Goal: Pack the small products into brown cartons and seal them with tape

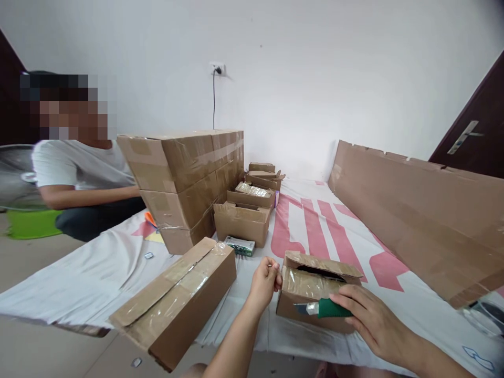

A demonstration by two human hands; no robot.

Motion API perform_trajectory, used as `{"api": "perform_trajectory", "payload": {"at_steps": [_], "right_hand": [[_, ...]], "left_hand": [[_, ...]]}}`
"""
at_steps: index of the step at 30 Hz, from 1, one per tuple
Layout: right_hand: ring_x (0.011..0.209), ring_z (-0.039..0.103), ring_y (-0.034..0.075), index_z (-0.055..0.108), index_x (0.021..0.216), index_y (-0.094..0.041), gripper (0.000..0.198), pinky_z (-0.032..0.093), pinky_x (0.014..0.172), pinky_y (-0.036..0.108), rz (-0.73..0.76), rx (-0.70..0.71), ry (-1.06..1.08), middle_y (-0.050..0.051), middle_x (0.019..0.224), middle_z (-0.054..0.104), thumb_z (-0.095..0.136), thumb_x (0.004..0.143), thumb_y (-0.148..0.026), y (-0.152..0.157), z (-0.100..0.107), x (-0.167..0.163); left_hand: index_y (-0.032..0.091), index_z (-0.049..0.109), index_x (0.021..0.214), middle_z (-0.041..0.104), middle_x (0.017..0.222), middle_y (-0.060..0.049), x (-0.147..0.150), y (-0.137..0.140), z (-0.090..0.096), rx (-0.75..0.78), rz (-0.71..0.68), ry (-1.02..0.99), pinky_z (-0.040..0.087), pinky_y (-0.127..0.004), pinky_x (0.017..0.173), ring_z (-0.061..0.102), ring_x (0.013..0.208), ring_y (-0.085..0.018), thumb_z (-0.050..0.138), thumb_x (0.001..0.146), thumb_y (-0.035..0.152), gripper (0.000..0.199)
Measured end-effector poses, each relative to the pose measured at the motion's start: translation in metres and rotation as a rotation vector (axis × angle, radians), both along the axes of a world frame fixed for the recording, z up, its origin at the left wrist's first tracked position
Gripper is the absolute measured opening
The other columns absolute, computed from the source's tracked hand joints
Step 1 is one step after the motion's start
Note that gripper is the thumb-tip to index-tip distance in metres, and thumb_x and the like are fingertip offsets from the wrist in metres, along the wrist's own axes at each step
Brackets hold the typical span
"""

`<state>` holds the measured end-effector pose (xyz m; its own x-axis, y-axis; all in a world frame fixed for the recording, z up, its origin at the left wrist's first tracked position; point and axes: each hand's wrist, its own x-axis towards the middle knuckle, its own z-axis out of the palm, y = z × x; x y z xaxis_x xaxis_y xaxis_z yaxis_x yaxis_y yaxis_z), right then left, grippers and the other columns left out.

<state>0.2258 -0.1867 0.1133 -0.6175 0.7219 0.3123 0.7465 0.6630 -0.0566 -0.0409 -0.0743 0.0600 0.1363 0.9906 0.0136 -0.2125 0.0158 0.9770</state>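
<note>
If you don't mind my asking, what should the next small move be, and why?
I would probably lay the green knife aside before opening the carton further: the right hand holds the knife blade-out, and the carton's far flap already stands partly raised.

On the counter [98, 273], a carton [311, 286] is flanked by the left hand [264, 281] and the right hand [374, 320]; in the latter, a utility knife [333, 308] is held before it. A second carton [197, 302] is laid to its left. Behind that, stacked boxes [192, 168] are bordered on the right by open boxes [240, 224]. A cardboard panel [413, 210] is set far right.
</note>
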Motion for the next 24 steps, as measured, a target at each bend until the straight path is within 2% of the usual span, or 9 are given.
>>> {"api": "perform_trajectory", "payload": {"at_steps": [7,13,18,21,24], "right_hand": [[0.115,0.057,0.021,0.046,0.137,-0.024,0.045,0.052,0.096,0.035,-0.011,-0.004,0.044,0.01,0.126,0.058,0.047,0.092,-0.017,-0.002,-0.002,-0.001],[0.113,0.058,0.021,0.046,0.136,-0.024,0.044,0.053,0.095,0.035,-0.01,-0.021,0.076,0.01,0.125,0.059,0.046,0.093,-0.018,-0.003,0.002,-0.002],[0.114,0.058,0.021,0.045,0.137,-0.026,0.045,0.052,0.095,0.034,-0.01,-0.004,0.111,0.01,0.125,0.058,0.046,0.093,-0.019,-0.006,0.0,-0.002],[0.116,0.056,0.021,0.042,0.138,-0.025,0.044,0.051,0.095,0.033,-0.121,0.081,0.26,0.011,0.126,0.056,0.044,0.094,-0.022,-0.009,-0.005,0.001],[0.116,0.055,0.023,0.039,0.137,-0.023,0.041,0.051,0.094,0.037,-0.378,0.204,0.458,0.012,0.125,0.055,0.041,0.096,-0.028,-0.007,-0.015,0.019]], "left_hand": [[0.02,0.047,0.078,0.065,0.063,0.002,-0.007,-0.004,0.014,0.032,0.018,-0.131,0.04,-0.02,0.048,0.057,0.05,-0.009,0.065,0.07,0.063,0.047],[0.018,0.051,0.078,0.064,0.073,0.001,-0.016,-0.009,0.023,0.094,0.084,-0.175,0.04,-0.02,0.053,0.057,0.057,-0.009,0.065,0.076,0.058,0.042],[0.021,0.05,0.093,0.065,0.079,0.0,-0.023,-0.017,0.029,0.178,0.168,-0.175,0.039,-0.021,0.052,0.055,0.056,-0.009,0.067,0.076,0.053,0.04],[0.021,0.053,0.091,0.06,0.075,0.001,-0.021,-0.038,0.032,0.381,0.259,-0.055,0.043,-0.024,0.056,0.055,0.059,-0.011,0.061,0.084,0.047,0.027],[0.022,0.055,0.084,0.056,0.069,0.0,-0.008,-0.064,0.027,0.764,0.255,0.202,0.044,-0.026,0.061,0.055,0.064,-0.014,0.051,0.091,0.031,0.012]]}}
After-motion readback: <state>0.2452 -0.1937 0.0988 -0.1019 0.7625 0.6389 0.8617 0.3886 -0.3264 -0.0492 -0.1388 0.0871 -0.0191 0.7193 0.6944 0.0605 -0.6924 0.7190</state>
